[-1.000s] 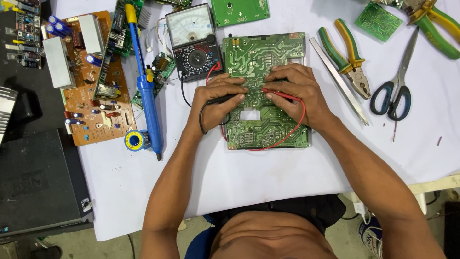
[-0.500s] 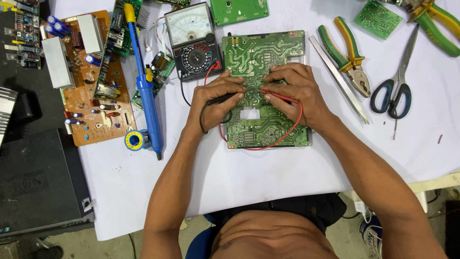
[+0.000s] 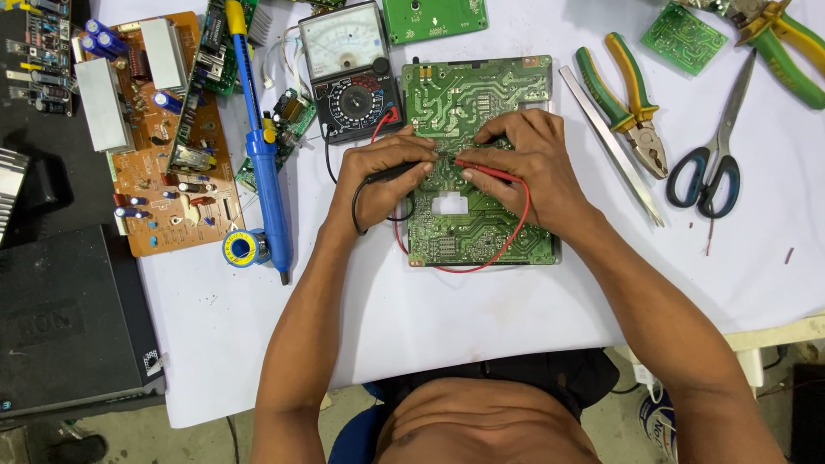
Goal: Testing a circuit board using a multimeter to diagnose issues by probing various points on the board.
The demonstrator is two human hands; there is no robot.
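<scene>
Probes meet over the green circuit board point(image 3: 481, 215), lying solder-side up on the white-covered table point(image 3: 481, 318) just below the analogue multimeter point(image 3: 352, 73): the left hand point(image 3: 378, 176) pinches the black probe point(image 3: 391, 172), the right hand point(image 3: 524, 172) the red probe point(image 3: 485, 167). That board looks stiff, light and fragile, best gripped by its bare edges. Against half a second ago, hands and board sit unchanged, pliers point(image 3: 627, 99) and scissors point(image 3: 718, 150) idle alongside.

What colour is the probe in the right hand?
Red: the probe in the right hand, clearest in the head view.
</scene>
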